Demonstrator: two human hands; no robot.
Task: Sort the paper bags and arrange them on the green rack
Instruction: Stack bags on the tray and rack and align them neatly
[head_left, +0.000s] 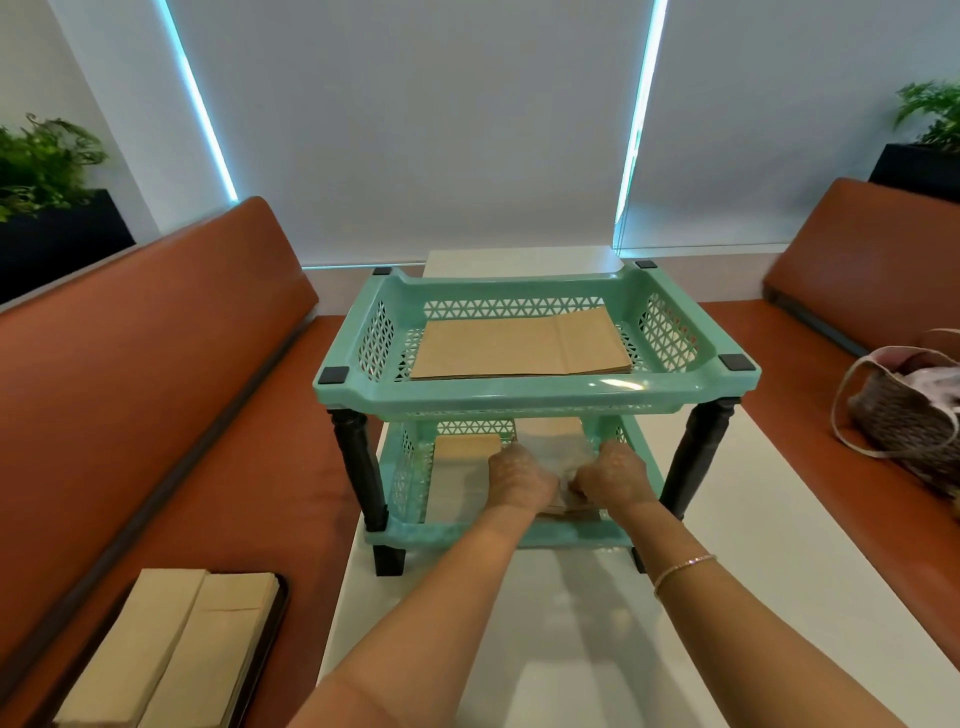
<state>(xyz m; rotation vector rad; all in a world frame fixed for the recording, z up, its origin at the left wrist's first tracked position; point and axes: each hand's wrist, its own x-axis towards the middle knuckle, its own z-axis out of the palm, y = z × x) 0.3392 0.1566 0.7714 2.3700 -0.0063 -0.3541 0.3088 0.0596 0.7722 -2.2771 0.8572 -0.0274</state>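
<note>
Inspector: Both hands are inside the lower tier. The left hand (514, 475) and right hand (615, 480) curl onto a stack of bags (553, 441), but blur and glare hide the fingertips.

Clerk: And the rest?

Inspector: The stack looks pale and partly glossy; its near edge is covered by the hands. A brown bag (465, 451) lies beside it. The green rack (535, 387) stands on a white table (779, 571), flat brown bags (519, 345) on top. More bags (171, 649) sit on a tray, cut off at the frame's edge.
</note>
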